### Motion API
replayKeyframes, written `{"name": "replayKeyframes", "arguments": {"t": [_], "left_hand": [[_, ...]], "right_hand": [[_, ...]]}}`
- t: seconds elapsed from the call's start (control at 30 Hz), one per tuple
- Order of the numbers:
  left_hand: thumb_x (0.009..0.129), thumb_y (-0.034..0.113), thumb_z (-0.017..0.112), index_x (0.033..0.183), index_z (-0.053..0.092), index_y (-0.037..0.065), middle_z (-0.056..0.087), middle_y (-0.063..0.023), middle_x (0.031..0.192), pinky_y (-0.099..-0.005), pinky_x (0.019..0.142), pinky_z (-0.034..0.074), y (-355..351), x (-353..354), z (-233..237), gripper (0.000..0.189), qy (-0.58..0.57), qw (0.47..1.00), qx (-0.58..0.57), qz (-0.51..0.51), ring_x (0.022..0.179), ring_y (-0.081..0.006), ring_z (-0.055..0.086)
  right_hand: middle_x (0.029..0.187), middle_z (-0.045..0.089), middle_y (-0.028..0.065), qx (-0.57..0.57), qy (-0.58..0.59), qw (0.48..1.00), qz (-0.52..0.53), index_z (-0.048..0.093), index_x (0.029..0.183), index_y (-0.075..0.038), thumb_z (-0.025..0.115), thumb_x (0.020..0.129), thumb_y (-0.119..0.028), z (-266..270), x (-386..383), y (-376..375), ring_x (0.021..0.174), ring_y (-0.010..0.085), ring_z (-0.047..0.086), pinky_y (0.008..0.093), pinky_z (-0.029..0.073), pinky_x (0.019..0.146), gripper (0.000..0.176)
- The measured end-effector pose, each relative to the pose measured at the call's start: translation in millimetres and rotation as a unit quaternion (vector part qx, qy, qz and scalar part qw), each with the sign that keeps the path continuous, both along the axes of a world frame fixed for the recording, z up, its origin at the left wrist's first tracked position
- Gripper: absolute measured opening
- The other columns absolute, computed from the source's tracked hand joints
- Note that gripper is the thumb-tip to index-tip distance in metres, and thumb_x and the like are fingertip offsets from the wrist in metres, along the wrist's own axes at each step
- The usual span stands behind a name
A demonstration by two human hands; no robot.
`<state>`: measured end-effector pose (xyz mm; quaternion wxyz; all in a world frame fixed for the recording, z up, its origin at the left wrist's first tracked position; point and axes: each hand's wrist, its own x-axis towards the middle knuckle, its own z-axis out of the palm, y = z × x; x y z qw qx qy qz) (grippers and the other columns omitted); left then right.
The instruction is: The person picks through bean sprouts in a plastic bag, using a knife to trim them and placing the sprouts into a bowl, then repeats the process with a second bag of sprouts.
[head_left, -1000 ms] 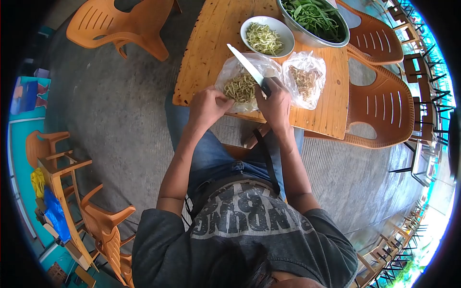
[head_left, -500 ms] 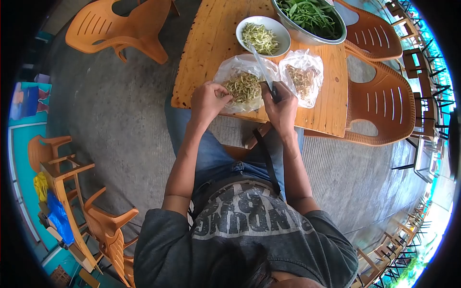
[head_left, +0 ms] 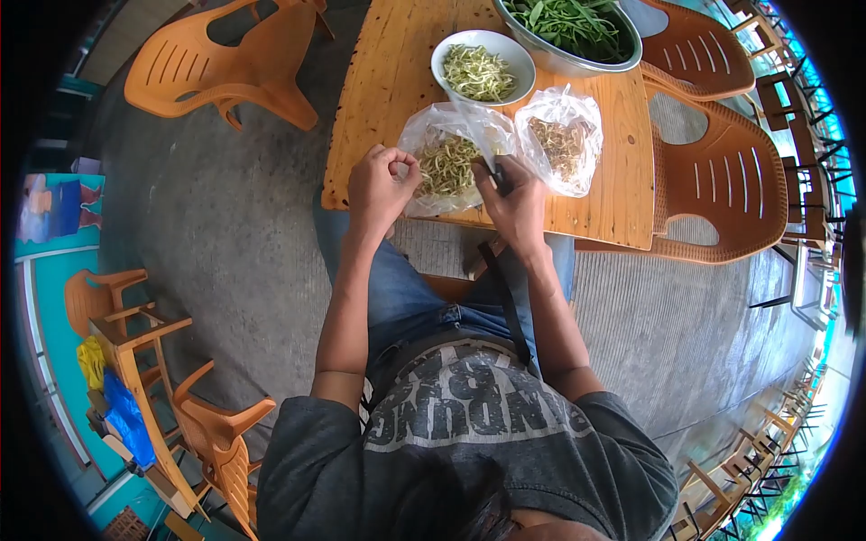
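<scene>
My right hand (head_left: 517,200) is wrapped round the dark handle of a knife (head_left: 476,129), whose pale blade points up and away over a clear plastic bag (head_left: 417,129). Bean sprouts (head_left: 448,168) lie heaped in that open bag at the table's near edge. At the bag's left side, my left hand (head_left: 382,187) has its thumb and fingertips pinched together; whatever is between them is too small to make out. Behind the bag stands a white bowl (head_left: 437,65) with trimmed, paler sprouts (head_left: 478,74) in it.
A second plastic bag (head_left: 591,135) with brownish scraps lies to the right. Beyond it, a metal basin (head_left: 552,59) of green leaves stands on the wooden table (head_left: 383,81). Orange plastic chairs (head_left: 722,180) flank the table on the right, with another chair (head_left: 225,63) at left.
My left hand has drawn back slightly left and up from the sprouts, fingers still pinched. The right hand keeps the knife, shifted a little left in view. The whole view has shifted slightly.
</scene>
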<state>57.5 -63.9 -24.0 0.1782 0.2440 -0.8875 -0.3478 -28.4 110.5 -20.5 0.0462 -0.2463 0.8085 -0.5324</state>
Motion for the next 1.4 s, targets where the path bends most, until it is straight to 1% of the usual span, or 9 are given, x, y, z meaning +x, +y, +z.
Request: {"name": "replayKeyframes", "arguments": {"t": [0.13,0.27,0.37,0.6,0.7,0.87,0.93,1.17,1.4], "left_hand": [[0.073,0.01,0.068,0.081,0.068,0.004,0.044,-0.0041,0.061,-0.0312,0.055,0.041,-8,1,2,0.01,0.026,1.0,0.003,-0.003,0.056,-0.016,0.049],[0.073,0.009,0.068,0.083,0.07,0.005,0.043,-0.0038,0.061,-0.0308,0.054,0.04,-17,11,2,0.011,0.012,1.0,0.006,0.015,0.055,-0.0157,0.046],[0.076,0.008,0.066,0.087,0.07,0.002,0.04,0.0006,0.063,-0.0263,0.054,0.034,-12,19,8,0.013,-0.01,1.0,0.016,0.015,0.058,-0.0086,0.04],[0.077,0.013,0.067,0.088,0.07,0.001,0.05,-0.0006,0.063,-0.0261,0.056,0.038,-5,25,3,0.017,-0.026,0.996,0.065,0.049,0.06,-0.0086,0.045],[0.078,0.016,0.067,0.088,0.07,0.001,0.06,-0.0055,0.068,-0.0276,0.06,0.044,-6,25,5,0.019,-0.03,0.992,0.112,0.056,0.064,-0.0123,0.055],[0.086,0.019,0.063,0.092,0.069,-0.002,0.062,0.0003,0.072,-0.023,0.067,0.043,-1,13,11,0.023,0.095,0.948,0.305,0.01,0.072,-0.0067,0.055],[0.087,0.019,0.063,0.093,0.069,-0.002,0.063,0.0004,0.075,-0.0216,0.07,0.043,1,5,15,0.022,0.071,0.92,0.384,0.021,0.075,-0.006,0.055],[0.084,0.014,0.068,0.094,0.069,-0.001,0.066,-0.0023,0.083,-0.0198,0.071,0.045,15,-17,8,0.018,0.092,0.904,0.415,-0.042,0.079,-0.0053,0.058],[0.08,0.01,0.072,0.091,0.069,-0.003,0.067,-0.0043,0.081,-0.0206,0.069,0.047,26,-24,1,0.017,0.088,0.888,0.448,-0.059,0.076,-0.0066,0.06]], "right_hand": [[0.076,0.062,0.019,-0.008,0.005,0.999,0.05,0.063,0.085,0.003,0.067,0.077,-0.008,2,5,-13,0.067,0.0325,0.063,0.0376,0.048,0.059,0.014],[0.077,0.062,0.0221,-0.022,0.048,0.991,0.119,0.064,0.085,0.003,0.067,0.072,-0.006,-2,6,-32,0.072,0.0371,0.062,0.0393,0.049,0.063,0.016],[0.072,0.062,0.0229,-0.016,0.03,0.991,0.13,0.063,0.082,0.003,0.068,0.071,-0.008,-12,7,-49,0.07,0.0383,0.062,0.0406,0.049,0.062,0.017],[0.069,0.061,0.0242,0.11,0.066,0.986,0.108,0.064,0.074,0.002,0.067,0.073,-0.018,-26,0,-72,0.067,0.0399,0.061,0.0427,0.049,0.06,0.02],[0.065,0.061,0.022,0.066,0.023,0.991,0.113,0.066,0.079,0.003,0.068,0.075,-0.017,-14,-4,-65,0.059,0.0315,0.063,0.0388,0.048,0.055,0.02],[0.062,0.062,0.0043,-0.119,-0.176,0.974,0.082,0.069,0.084,0.003,0.069,0.08,-0.016,-12,-17,-46,0.055,0.0081,0.052,0.0256,0.042,0.051,0.019],[0.066,0.06,-0.0048,-0.166,-0.289,0.94,0.077,0.07,0.085,0.001,0.07,0.082,-0.015,5,-18,-38,0.056,0.003,0.048,0.0215,0.038,0.05,0.016],[0.055,0.048,-0.0067,-0.233,-0.414,0.877,0.064,0.068,0.087,-0.001,0.069,0.083,-0.018,-3,-22,-20,0.044,0.0011,0.034,0.0202,0.022,0.04,0.016],[0.052,0.045,-0.0063,-0.227,-0.382,0.894,0.059,0.066,0.09,0.0,0.065,0.088,-0.023,-7,-15,-18,0.041,0.0018,0.031,0.0206,0.021,0.038,0.024]]}}
